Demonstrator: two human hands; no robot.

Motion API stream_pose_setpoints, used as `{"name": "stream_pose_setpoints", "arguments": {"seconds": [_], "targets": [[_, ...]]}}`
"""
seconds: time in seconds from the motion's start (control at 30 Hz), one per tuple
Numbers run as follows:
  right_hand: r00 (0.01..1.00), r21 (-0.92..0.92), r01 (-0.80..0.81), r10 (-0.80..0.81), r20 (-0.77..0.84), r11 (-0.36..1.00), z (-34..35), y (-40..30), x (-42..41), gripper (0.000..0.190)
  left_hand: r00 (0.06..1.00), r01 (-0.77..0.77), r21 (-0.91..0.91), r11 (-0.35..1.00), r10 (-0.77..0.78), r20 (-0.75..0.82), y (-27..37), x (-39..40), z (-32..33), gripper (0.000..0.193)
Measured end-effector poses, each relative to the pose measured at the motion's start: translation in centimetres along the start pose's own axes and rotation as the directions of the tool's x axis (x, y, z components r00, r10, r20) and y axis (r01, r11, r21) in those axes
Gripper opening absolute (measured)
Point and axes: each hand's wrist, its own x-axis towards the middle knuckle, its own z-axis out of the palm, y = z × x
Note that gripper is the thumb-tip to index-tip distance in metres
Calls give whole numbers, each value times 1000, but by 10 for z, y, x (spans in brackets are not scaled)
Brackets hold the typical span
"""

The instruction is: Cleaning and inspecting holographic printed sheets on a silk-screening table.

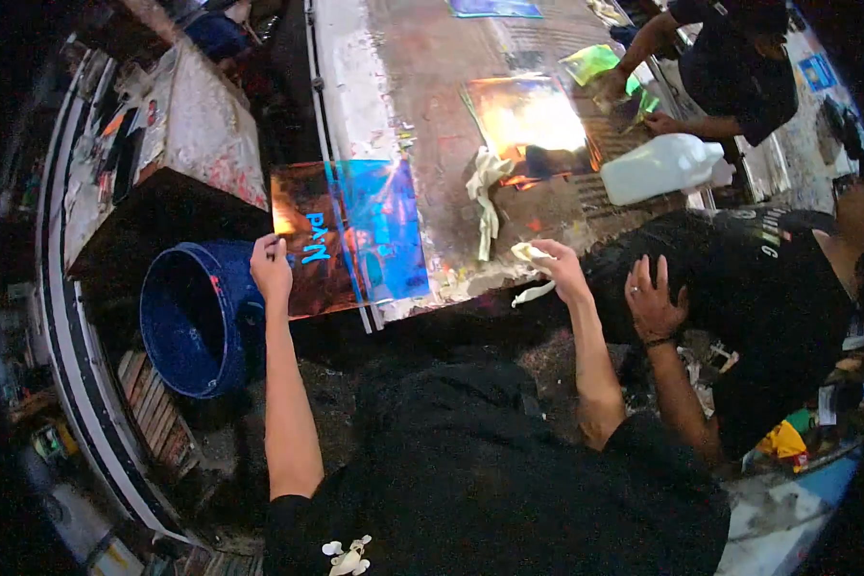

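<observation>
My left hand (pixel 271 270) grips the near left edge of a shiny translucent sheet (pixel 392 270), which looks orange-brown over the dark gap and blue over the table edge. The sheet bears painted lettering. In my right hand (pixel 563 270) is a pale crumpled cloth (pixel 529 252), held above the table's near edge, with a white strip hanging below it. A twisted off-white rag (pixel 486 209) lies on the table between my hands. Beyond it rests a stack of glossy reflective sheets (pixel 533 126), bright with glare.
A translucent plastic jug (pixel 651 169) lies on its side on the stained table (pixel 432 86). A co-worker's hand (pixel 655 299) is near my right forearm. Another person handles a green shiny sheet (pixel 594 63) across the table. An open blue barrel (pixel 187 320) stands at left.
</observation>
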Motion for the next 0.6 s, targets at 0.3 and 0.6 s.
{"name": "stream_pose_setpoints", "arguments": {"seconds": [0.3, 0.6], "targets": [[791, -449, 610, -535, 297, 653, 170, -14, 30, 34, 988, 104, -108, 989, -90, 123, 28, 13, 9, 25], [490, -531, 839, -591, 641, 120, 193, 11, 63, 26, 930, -367, 400, 840, 328, 165, 70, -97, 51, 47]]}}
